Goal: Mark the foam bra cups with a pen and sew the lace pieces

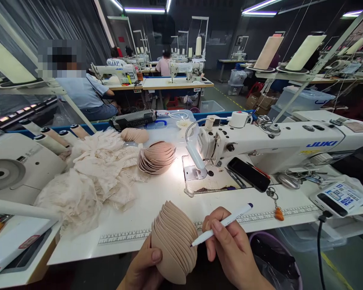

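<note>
My left hand (143,268) grips a stack of several beige bra cups (173,241) from below, thumb on its front, at the table's near edge. My right hand (226,247) is closed on a white pen (222,223) whose tip touches the stack's right side. A second fanned stack of cups (157,158) lies further back on the white table (157,197), beside a heap of cream lace fabric (92,177). More cups (135,135) sit behind it.
A white Juki sewing machine (284,147) stands at the right with a black phone (248,174) on its bed. Keys (275,203) and a printed ruler lie near the front edge. A purple bin (275,262) sits below. Other people sew at the benches behind.
</note>
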A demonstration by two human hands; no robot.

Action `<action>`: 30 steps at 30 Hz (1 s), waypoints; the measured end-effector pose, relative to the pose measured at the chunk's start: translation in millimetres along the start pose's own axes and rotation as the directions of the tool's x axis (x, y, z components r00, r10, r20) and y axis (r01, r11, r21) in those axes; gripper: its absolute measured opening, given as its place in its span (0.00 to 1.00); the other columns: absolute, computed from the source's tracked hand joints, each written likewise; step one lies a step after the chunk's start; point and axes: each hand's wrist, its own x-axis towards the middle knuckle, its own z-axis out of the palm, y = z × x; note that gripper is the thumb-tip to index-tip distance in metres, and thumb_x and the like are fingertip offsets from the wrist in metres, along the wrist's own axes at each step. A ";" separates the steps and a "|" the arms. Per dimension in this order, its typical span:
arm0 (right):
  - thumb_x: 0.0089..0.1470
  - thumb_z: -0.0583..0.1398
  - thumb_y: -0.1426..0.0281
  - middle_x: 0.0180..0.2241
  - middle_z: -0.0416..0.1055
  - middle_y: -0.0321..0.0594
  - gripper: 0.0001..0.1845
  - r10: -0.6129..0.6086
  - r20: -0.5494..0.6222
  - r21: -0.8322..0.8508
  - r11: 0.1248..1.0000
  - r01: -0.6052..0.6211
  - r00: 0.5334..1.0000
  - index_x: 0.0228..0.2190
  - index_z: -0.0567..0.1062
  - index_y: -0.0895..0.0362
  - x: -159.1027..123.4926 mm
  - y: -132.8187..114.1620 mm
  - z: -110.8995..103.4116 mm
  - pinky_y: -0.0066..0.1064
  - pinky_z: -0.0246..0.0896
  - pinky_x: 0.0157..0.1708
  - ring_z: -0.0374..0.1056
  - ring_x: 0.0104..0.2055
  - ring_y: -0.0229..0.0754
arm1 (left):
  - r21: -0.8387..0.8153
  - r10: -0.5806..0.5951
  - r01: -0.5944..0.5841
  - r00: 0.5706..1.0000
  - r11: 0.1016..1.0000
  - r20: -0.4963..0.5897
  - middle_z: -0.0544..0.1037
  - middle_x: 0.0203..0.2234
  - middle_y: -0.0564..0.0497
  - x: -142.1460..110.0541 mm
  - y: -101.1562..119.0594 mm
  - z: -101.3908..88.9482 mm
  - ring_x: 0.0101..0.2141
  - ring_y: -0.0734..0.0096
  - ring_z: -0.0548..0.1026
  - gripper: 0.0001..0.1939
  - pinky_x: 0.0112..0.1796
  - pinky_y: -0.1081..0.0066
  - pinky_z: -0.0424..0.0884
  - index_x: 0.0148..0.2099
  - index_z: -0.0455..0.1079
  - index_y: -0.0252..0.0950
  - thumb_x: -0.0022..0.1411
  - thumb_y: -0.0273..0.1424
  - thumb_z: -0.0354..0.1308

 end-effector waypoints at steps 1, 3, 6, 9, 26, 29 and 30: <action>0.70 0.62 0.47 0.17 0.70 0.29 0.23 -0.003 -0.009 -0.012 1.000 0.003 1.000 0.34 0.73 0.52 -0.5 -0.8 0.9 0.34 0.54 0.35 0.61 0.23 0.39 | 0.001 -0.001 0.001 1.000 1.000 0.004 0.86 0.51 0.41 0.2 0.0 0.0 0.47 0.50 0.84 0.33 0.49 0.55 0.83 0.62 0.78 0.41 0.55 0.37 0.79; 0.69 0.63 0.46 0.17 0.71 0.29 0.24 0.014 -0.013 -0.043 0.999 -0.015 1.000 0.34 0.73 0.53 -1.8 -2.0 3.4 0.34 0.55 0.34 0.62 0.24 0.38 | 0.012 -0.004 0.003 1.000 1.000 0.028 0.85 0.51 0.39 0.5 -0.2 0.6 0.46 0.49 0.84 0.31 0.47 0.56 0.83 0.61 0.79 0.39 0.55 0.38 0.79; 0.68 0.64 0.45 0.18 0.71 0.30 0.25 0.042 -0.001 -0.051 0.998 -0.042 0.999 0.34 0.74 0.54 -3.6 -2.6 6.5 0.33 0.55 0.33 0.62 0.23 0.38 | 0.026 -0.008 0.007 0.999 1.000 0.038 0.86 0.49 0.38 -0.2 -0.6 2.6 0.44 0.50 0.84 0.35 0.45 0.58 0.83 0.63 0.77 0.37 0.56 0.39 0.78; 0.68 0.64 0.45 0.17 0.71 0.30 0.25 0.022 -0.011 -0.020 1.000 -0.022 1.000 0.34 0.74 0.54 -3.9 -2.5 6.9 0.33 0.55 0.32 0.61 0.22 0.37 | 0.026 0.000 0.001 1.000 1.000 -0.025 0.86 0.48 0.42 -1.8 0.4 8.5 0.46 0.52 0.84 0.39 0.46 0.61 0.82 0.66 0.75 0.40 0.54 0.38 0.79; 0.70 0.62 0.46 0.20 0.72 0.34 0.25 0.009 0.040 -0.162 0.987 -0.002 0.999 0.34 0.76 0.54 -6.8 -3.7 8.7 0.35 0.57 0.32 0.65 0.24 0.40 | 0.012 -0.014 0.014 0.997 1.000 0.072 0.86 0.46 0.43 3.3 9.3 40.5 0.47 0.51 0.83 0.43 0.44 0.66 0.79 0.69 0.71 0.40 0.55 0.41 0.78; 0.70 0.61 0.47 0.19 0.71 0.33 0.24 0.005 0.045 -0.132 0.991 0.001 0.999 0.35 0.76 0.54 -7.5 -4.0 8.7 0.35 0.58 0.32 0.64 0.24 0.40 | -0.022 -0.005 0.006 0.998 1.000 0.059 0.86 0.49 0.42 3.5 10.0 45.0 0.47 0.50 0.83 0.43 0.42 0.66 0.79 0.70 0.70 0.39 0.54 0.39 0.78; 0.70 0.61 0.47 0.19 0.71 0.32 0.24 0.005 0.033 -0.130 0.991 0.000 0.999 0.35 0.75 0.54 -7.6 -4.2 8.6 0.35 0.58 0.33 0.64 0.24 0.40 | -0.027 -0.001 0.002 0.999 1.000 0.050 0.86 0.49 0.42 3.4 10.1 45.7 0.47 0.49 0.83 0.43 0.42 0.66 0.79 0.70 0.71 0.40 0.54 0.38 0.79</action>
